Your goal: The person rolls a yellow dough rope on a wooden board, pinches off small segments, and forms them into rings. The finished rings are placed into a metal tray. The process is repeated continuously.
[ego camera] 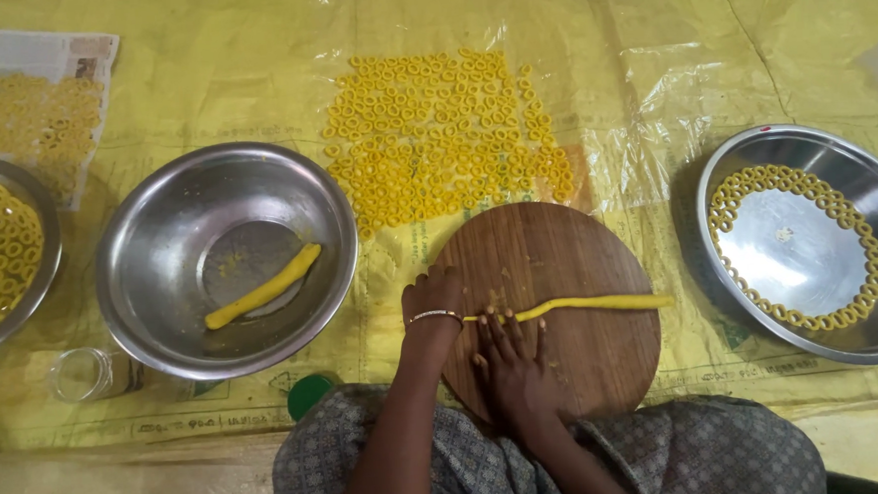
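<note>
— Yellow rope [582, 306] lay across the board [586, 370], running toward three o'clock?
— Yes. Right hand [513, 363] pressed flat on its near end, fingers spread. Left hand [432, 299] sat at nine o'clock, seemingly curled at the rope's tip; its grip was hidden.
— Rings [443, 136]?
— At twelve o'clock.

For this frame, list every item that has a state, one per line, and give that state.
Long yellow dough rope: lying across round wooden board.
Left hand: at rope's end.
Right hand: flat on rope.
Middle steel bowl: holds one dough stick.
Right steel bowl: dough rings line its edge.
</note>
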